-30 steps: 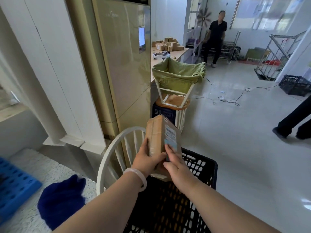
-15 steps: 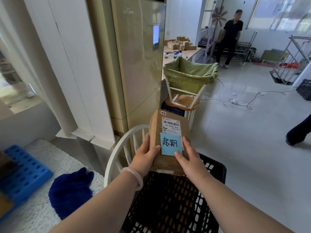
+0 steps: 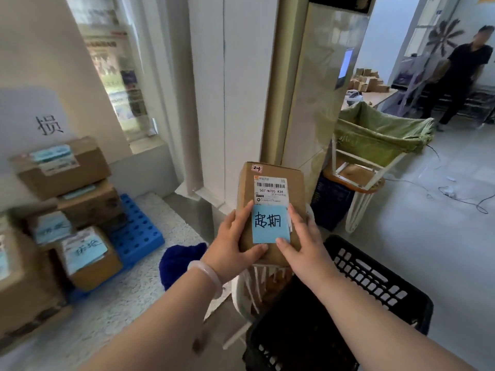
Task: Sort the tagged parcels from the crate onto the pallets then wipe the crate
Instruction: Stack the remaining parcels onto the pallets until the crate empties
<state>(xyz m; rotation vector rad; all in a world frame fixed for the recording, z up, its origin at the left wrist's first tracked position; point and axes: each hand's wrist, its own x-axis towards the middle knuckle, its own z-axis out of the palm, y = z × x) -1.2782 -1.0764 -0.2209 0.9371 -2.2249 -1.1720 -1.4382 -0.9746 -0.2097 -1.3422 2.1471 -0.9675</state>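
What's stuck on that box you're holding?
A white barcode label, a blue note overlapping its lower edge, and a small tag. The left hand and right hand cover the box lower down.

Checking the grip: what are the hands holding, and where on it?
A cardboard parcel, by its lower half: left hand at its left edge, right hand at its right edge, thumbs on front.

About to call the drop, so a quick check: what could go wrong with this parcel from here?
Missort: the parcel carries a blue tag reading 超期, but the sign over the stacked parcels on the left reads 损, so that may be the wrong pallet.
Topple: that stack looks uneven, and another box on it could slide off.
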